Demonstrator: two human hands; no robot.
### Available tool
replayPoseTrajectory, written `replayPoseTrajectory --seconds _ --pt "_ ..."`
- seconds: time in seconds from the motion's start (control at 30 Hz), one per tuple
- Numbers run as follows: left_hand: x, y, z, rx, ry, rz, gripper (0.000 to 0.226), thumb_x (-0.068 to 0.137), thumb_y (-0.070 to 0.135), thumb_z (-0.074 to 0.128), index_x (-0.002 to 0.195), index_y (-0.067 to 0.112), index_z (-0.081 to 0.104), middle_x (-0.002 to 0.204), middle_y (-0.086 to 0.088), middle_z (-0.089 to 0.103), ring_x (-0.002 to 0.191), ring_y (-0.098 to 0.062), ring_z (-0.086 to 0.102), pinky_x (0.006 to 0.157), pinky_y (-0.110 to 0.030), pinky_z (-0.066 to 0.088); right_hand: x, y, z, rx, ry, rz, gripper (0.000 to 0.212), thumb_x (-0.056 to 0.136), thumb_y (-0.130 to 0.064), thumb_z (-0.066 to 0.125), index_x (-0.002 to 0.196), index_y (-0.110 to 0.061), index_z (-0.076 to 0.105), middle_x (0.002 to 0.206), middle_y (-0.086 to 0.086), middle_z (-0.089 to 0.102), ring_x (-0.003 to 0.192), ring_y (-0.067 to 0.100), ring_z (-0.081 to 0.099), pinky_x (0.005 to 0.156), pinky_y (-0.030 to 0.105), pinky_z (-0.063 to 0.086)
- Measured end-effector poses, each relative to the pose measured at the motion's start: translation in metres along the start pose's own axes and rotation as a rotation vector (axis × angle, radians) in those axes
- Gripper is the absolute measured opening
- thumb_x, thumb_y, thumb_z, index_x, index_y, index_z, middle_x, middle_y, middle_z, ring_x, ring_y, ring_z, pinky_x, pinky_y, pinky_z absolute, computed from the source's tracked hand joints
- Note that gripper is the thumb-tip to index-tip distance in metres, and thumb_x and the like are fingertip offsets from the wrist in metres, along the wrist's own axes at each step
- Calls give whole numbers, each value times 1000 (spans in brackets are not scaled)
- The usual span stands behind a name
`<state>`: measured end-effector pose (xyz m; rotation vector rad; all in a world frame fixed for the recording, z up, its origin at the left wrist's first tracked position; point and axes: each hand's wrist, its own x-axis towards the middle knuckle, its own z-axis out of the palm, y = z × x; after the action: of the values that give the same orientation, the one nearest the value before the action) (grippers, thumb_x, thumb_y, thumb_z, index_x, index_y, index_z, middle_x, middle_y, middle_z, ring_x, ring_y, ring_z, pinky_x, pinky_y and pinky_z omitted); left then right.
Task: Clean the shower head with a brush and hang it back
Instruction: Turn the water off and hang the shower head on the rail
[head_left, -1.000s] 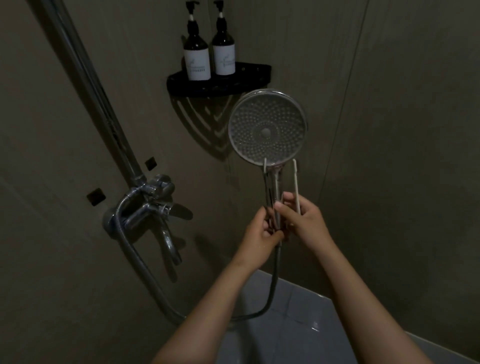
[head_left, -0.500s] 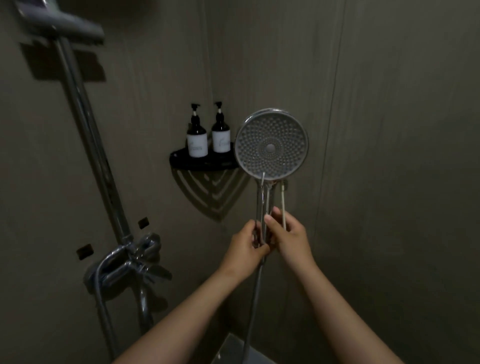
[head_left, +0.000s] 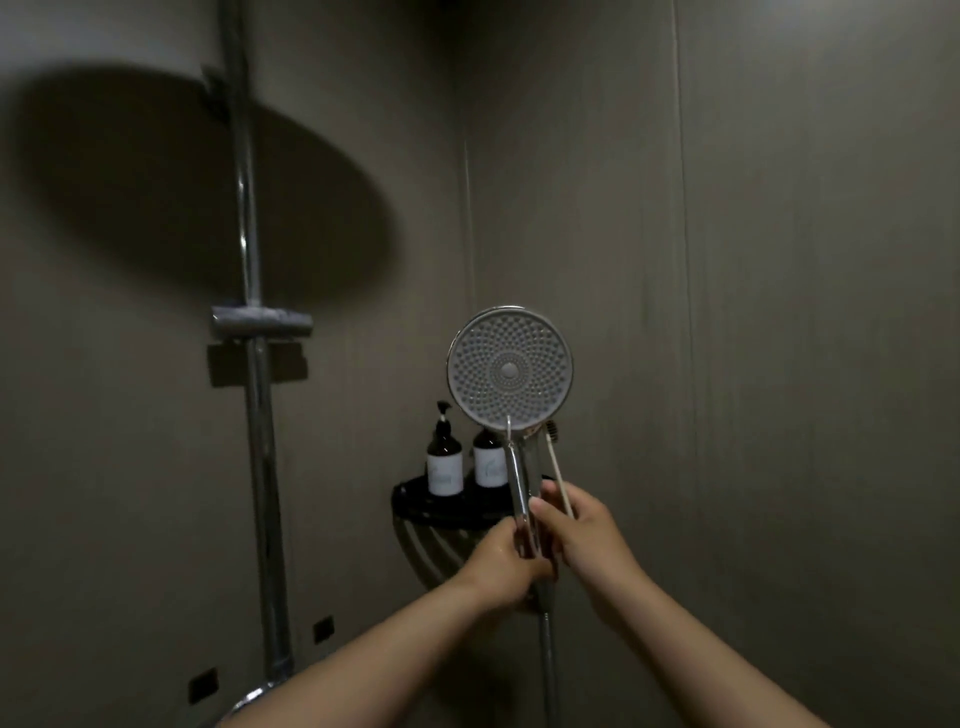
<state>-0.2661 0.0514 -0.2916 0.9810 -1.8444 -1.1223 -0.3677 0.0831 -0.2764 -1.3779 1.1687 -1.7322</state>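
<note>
A round chrome shower head (head_left: 510, 366) stands upright in front of the shower corner, its nozzle face toward me. Both hands grip its handle: my left hand (head_left: 504, 564) lower on the handle, my right hand (head_left: 576, 530) just beside it. My right hand also holds a thin pale brush (head_left: 558, 467) whose dark bristle tip reaches the head's lower rim. The hose (head_left: 548, 670) hangs straight down from the handle. A grey holder bracket (head_left: 261, 321) sits on the vertical chrome rail (head_left: 257, 415) to the left, with nothing in it.
A black corner shelf (head_left: 441, 506) carries two dark pump bottles (head_left: 445, 462) just behind the shower head. Grey tiled walls meet in a corner. Part of the chrome tap (head_left: 254, 699) shows at the bottom left. A large round shadow lies on the left wall.
My view has tilted upward: the tap slid out of frame, and the holder bracket came into view. Both hands keep their grip on the handle and brush.
</note>
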Motion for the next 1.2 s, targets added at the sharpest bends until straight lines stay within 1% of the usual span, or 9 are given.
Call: replayPoseTrajectory --seconds 0.13,0.27,0.37,0.5,0.6,0.7,0.83,0.97,1.2 --pt "7 24 -29 62 43 -36 34 83 -10 55 84 24 51 74 4 55 84 -19 53 75 -26 44 26 -18 20 4 -70 10 9 90 -1 57 93 -8 61 80 9 64 73 17 60 60 15 49" --pt "15 48 -65 101 89 -44 32 83 -10 54 76 22 52 69 1 55 76 -22 57 68 -31 49 56 -38 51 -7 -109 12 5 90 -3 58 91 -7 61 72 7 63 63 14 60 51 14 47" --pt "23 65 -96 131 108 -83 26 85 -7 52 77 18 52 67 -3 55 55 -16 57 66 -39 51 83 -56 78 -26 -119 -1 20 90 -1 57 73 -11 56 64 6 58 57 15 56 50 18 47" --pt "39 96 -141 239 80 -76 25 88 -8 48 77 14 50 64 -6 50 41 -8 52 54 -32 49 116 -84 109 -14 -141 -9 21 91 -4 56 72 -12 53 64 9 56 45 10 57 41 16 42" --pt "56 121 -177 386 111 -62 23 89 -1 54 75 17 51 68 -4 51 54 -11 50 64 -32 50 137 -111 129 9 -130 -39 20 92 -4 54 76 -13 50 65 7 52 44 9 51 30 10 31" --pt "73 143 -208 394 120 -69 20 91 0 53 78 15 53 71 -9 50 61 -18 49 85 -50 51 159 -138 149 27 -148 -73 20 93 -4 52 75 -11 51 64 7 52 44 11 49 26 10 27" --pt "91 175 -241 453 153 -80 6 92 3 52 97 7 54 94 -19 56 86 -30 58 90 -53 51 190 -168 170 -43 -151 -105 8 93 -13 54 88 -9 59 68 5 56 52 11 48 36 16 31" --pt "107 191 -270 470 178 -114 31 92 7 55 122 5 50 117 -25 60 109 -39 61 94 -52 50 219 -186 186 -115 -200 -140 19 93 -14 54 75 -11 57 66 6 54 51 14 45 40 19 32" --pt "121 200 -295 455 291 -106 29 92 9 55 120 3 51 115 -23 62 93 -30 64 92 -50 52 260 -196 211 -61 -293 -168 22 94 -16 53 73 -11 55 61 3 52 42 9 45 38 19 32"
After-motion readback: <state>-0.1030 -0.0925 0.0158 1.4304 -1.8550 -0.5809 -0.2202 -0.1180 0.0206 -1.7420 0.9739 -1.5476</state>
